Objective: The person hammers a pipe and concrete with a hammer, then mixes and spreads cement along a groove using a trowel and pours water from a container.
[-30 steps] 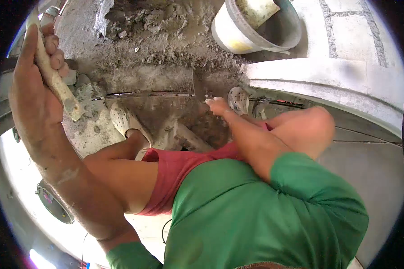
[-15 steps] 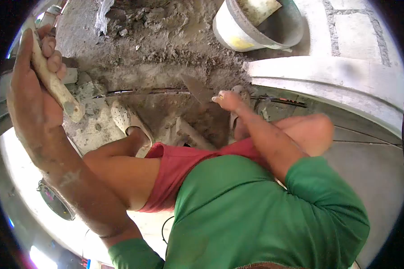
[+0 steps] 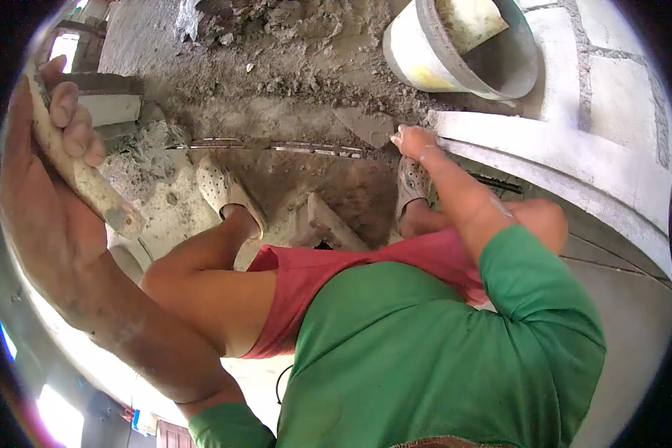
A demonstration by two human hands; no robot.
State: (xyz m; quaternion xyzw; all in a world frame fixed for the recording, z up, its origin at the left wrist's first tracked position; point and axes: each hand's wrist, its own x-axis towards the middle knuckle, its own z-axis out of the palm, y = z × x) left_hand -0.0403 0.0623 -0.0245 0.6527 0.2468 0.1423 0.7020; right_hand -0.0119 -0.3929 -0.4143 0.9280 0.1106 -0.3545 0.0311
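Note:
On the left, my left hand [image 3: 63, 179] is closed around a pale, worn wooden stick [image 3: 78, 160], held up close to the camera and smeared with grey. My right hand [image 3: 417, 142] reaches forward near the end of a white concrete ledge [image 3: 530, 142], its fingers wrapped round a trowel [image 3: 364, 125]. The trowel's handle is hidden in the fist. Its grey blade points left, low over the dark mortar-like dirt [image 3: 291, 78]; whether it touches cannot be told.
A white bucket [image 3: 414, 52] with a pale scoop-like piece [image 3: 470, 22] inside stands at the upper right, beside a block wall [image 3: 620, 82]. My clog-covered feet [image 3: 220, 187] flank a broken grey slab [image 3: 328, 224]. Thin rods [image 3: 306, 149] cross the ground.
My right hand has moved forward with the trowel, past my right foot towards the ledge's end. My left hand keeps its grip on the stick. The whole view has shifted slightly.

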